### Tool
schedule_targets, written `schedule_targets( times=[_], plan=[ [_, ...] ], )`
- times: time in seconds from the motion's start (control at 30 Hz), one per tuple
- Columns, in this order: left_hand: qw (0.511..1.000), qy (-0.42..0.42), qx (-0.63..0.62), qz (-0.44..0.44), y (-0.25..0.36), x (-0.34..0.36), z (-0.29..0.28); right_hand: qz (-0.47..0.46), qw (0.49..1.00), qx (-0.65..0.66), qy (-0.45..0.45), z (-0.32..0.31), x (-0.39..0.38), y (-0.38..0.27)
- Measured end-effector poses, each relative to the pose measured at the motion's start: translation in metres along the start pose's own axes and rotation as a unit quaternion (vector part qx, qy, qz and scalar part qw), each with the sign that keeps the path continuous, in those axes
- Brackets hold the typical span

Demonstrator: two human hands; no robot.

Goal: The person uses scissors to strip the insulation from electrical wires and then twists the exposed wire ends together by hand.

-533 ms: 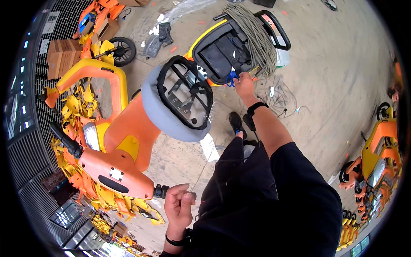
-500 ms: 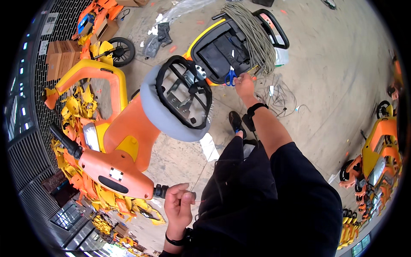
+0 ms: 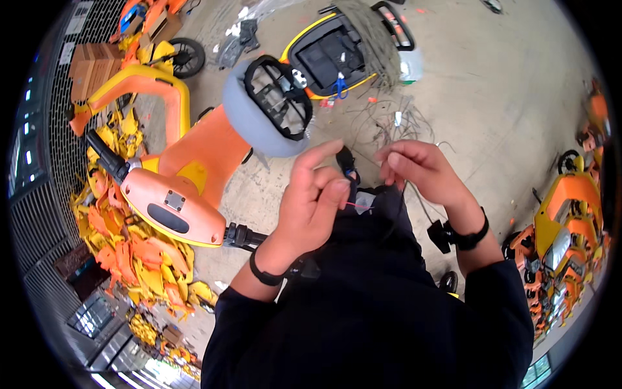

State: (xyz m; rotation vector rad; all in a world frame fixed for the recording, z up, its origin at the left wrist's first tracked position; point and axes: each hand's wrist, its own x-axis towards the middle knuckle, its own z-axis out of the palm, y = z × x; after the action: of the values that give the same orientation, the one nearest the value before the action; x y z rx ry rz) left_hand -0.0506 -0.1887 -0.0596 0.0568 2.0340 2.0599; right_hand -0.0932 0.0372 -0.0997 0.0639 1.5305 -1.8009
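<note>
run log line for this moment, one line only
left hand: pinching thin red wire | right hand: raised opposite, grip unclear | blue scissors: at edge of black tray | orange scooter: at left

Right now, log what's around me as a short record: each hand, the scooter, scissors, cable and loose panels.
Left hand: pinching a thin red wire
Right hand: fingers curled, apart from the left; contents unclear
Scooter: orange, ahead on the left
Scissors: blue-handled, at the near edge of the dark tray
Cable bundle: draped across the tray's right side
Panels: yellow and orange, heaped at left
</note>
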Motion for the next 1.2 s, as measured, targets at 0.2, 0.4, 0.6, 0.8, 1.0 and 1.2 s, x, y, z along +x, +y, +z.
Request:
schedule_targets(
  times=[0.2,0.4,0.6,0.8,1.0,1.2],
  plan=[
    [0.981,-0.166,0.018,0.102,0.035,0.017,0.049,-0.155,0.986,-0.018,0.063,0.009,-0.091,-0.05],
    [0.962,-0.18,0.078,0.19,0.057,0.024,0.093,-0.195,0.976,-0.009,0.098,0.001,-0.145,-0.056],
    [0.95,-0.151,0.091,0.257,0.066,0.017,0.121,-0.137,0.989,0.011,0.048,-0.005,-0.18,-0.056],
    [0.944,-0.136,0.094,0.286,0.069,0.005,0.135,-0.09,0.988,0.1,-0.071,-0.014,-0.191,-0.047],
    [0.94,-0.126,0.134,0.288,0.074,-0.004,0.144,-0.103,0.989,0.062,-0.086,-0.024,-0.197,-0.038],
    [0.925,-0.165,0.142,0.312,0.073,-0.009,0.157,-0.241,0.967,-0.034,0.075,-0.043,-0.215,-0.058]
  ],
)
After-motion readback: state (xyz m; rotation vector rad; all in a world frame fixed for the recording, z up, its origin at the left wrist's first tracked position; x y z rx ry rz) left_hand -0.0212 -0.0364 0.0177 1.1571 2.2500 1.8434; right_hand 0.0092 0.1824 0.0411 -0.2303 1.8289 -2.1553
